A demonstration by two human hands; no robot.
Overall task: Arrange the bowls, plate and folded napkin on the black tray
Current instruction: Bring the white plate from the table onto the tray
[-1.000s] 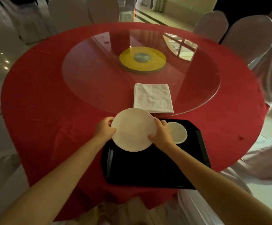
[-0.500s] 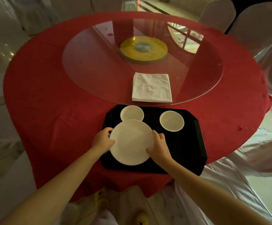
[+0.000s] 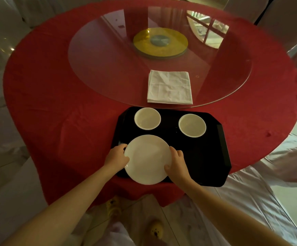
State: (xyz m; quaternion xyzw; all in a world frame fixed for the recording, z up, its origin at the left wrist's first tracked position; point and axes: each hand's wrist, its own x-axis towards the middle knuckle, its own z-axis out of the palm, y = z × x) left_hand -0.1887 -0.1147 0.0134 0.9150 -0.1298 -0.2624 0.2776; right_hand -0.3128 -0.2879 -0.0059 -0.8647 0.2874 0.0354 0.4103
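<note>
Round white plate (image 3: 147, 159) is gripped at its left edge by left hand (image 3: 116, 157) and at its right edge by right hand (image 3: 176, 162), fingers curled on the rim, over near-left part of black tray (image 3: 209, 157). Two small white bowls (image 3: 147, 118) (image 3: 192, 125) sit at tray's far side. Folded white napkin (image 3: 169, 87) lies beyond on glass turntable (image 3: 108, 64). No readable writing.

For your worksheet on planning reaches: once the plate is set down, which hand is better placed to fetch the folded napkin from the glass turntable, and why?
Probably the right hand. The folded napkin lies beyond the tray, slightly right of the plate, so the right reaches straight forward between the two bowls; the left hand would cross over.
</note>
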